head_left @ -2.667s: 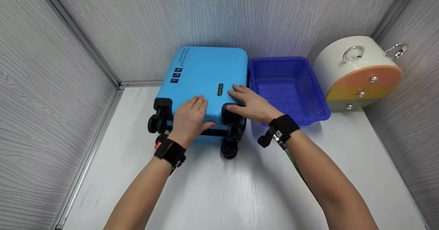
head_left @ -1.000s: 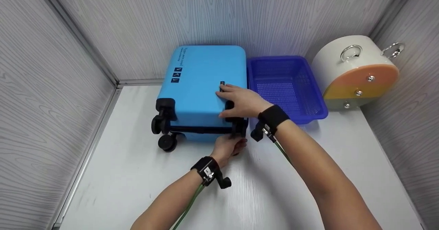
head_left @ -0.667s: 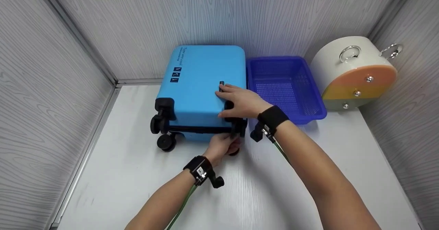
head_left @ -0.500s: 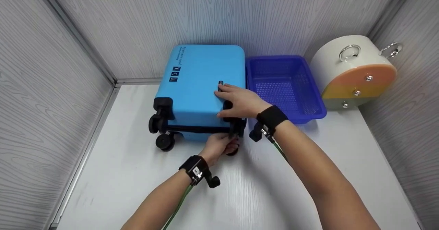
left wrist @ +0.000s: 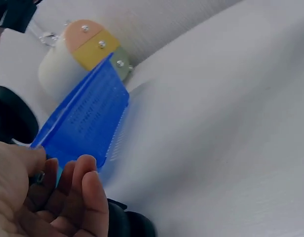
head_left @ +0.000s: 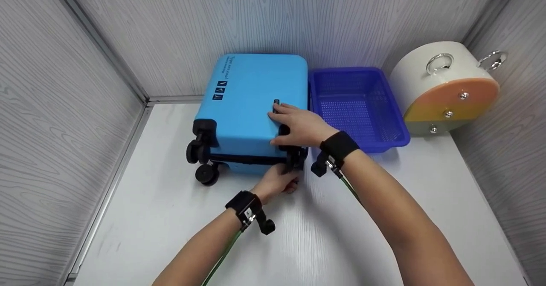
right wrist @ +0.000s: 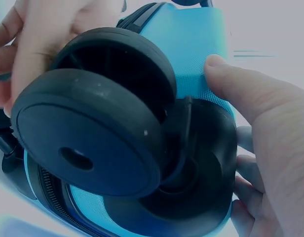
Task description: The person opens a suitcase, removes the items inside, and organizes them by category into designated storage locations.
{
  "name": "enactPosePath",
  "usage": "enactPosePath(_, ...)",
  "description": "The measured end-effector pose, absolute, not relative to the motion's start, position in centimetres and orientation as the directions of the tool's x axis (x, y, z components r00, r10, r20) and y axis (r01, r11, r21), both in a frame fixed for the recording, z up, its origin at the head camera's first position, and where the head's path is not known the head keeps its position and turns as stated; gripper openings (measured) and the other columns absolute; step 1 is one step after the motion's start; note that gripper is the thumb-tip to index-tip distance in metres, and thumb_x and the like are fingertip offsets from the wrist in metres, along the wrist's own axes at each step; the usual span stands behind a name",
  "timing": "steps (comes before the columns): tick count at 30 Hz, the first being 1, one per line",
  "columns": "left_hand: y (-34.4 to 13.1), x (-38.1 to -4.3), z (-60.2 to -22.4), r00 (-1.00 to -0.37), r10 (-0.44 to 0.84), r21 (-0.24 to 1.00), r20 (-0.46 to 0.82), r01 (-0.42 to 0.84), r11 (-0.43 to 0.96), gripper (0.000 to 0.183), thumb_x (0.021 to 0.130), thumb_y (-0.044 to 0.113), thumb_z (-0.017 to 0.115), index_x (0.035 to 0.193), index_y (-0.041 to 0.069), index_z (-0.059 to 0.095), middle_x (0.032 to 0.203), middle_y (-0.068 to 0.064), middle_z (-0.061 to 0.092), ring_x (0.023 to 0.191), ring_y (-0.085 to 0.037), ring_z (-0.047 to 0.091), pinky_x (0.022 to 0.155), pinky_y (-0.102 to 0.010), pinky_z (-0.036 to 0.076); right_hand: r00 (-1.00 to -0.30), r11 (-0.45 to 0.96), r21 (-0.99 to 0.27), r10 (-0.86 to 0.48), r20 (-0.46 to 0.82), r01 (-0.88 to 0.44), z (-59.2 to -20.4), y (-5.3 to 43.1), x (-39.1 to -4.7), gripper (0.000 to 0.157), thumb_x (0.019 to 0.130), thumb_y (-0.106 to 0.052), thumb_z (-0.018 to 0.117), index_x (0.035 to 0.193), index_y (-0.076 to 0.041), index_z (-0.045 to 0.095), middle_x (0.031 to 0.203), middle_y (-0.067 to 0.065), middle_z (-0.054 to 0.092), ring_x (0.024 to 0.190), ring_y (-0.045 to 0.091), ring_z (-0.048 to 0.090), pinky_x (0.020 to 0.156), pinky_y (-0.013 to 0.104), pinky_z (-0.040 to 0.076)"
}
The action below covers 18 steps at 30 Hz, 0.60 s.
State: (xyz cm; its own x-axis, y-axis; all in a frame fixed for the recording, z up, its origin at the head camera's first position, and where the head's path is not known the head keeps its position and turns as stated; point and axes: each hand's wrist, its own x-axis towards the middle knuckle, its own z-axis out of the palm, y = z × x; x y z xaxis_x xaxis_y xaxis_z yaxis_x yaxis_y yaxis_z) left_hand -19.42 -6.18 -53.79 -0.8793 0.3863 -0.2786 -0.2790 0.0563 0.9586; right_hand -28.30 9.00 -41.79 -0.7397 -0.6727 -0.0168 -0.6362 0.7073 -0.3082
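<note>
While the right hand [head_left: 303, 127] rests spread on the blue hard-shell suitcase [head_left: 251, 90] at twelve o'clock, probably to steady it, the left hand [head_left: 276, 182] seemingly pinches a metal zipper pull [left wrist: 40, 177]. Its fingers [left wrist: 94, 197] curl beneath the five-o'clock corner.

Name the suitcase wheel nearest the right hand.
The upper right caster wheel, fixed to the black corner guard under the right hand; the others sit lower or across the suitcase.
</note>
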Motion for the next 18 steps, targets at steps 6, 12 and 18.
enactPosePath(6, -5.9, -19.0, -54.3, -0.934, 0.316, 0.939, -0.163, -0.049, 0.341, 0.026, 0.109, 0.023, 0.053, 0.102, 0.0, 0.063, 0.069, -0.004, 0.057, 0.059, -0.016, 0.051, 0.058, -0.029, 0.042, -0.742, 0.715, -0.297, -0.67, -0.033, -0.632, -41.9, 9.0, -28.3, 0.085, 0.095, -0.06, 0.064, 0.162, -0.019, 0.031, 0.169, 0.007, 0.019, 0.155, 0.025, 0.016, 0.122, 0.044, 0.024)
enactPosePath(12, -6.0, -19.5, -54.5, -0.942, 0.335, 0.685, -0.003, 0.242, 0.687, 0.036, 0.113, 0.028, 0.041, 0.1, 0.009, 0.068, 0.059, 0.007, 0.046, 0.053, -0.012, 0.048, 0.052, -0.03, 0.038, -0.739, 0.726, -0.198, -0.673, -0.013, -0.658, -42.2, 8.2, -28.2, 0.093, 0.092, -0.065, 0.065, 0.162, -0.015, 0.031, 0.167, 0.012, 0.023, 0.154, 0.03, 0.02, 0.121, 0.045, 0.025)
enactPosePath(18, -6.4, -19.3, -54.6, -0.936, 0.342, 0.508, 0.081, 0.334, 0.794, 0.033, 0.111, 0.024, 0.045, 0.094, 0.012, 0.071, 0.064, 0.002, 0.058, 0.063, -0.018, 0.064, 0.055, -0.037, 0.051, -0.713, 0.711, -0.057, -0.698, 0.068, -0.701, -42.5, 7.6, -27.9, 0.093, 0.09, -0.065, 0.069, 0.161, -0.016, 0.034, 0.163, 0.021, 0.031, 0.149, 0.039, 0.03, 0.117, 0.051, 0.033)
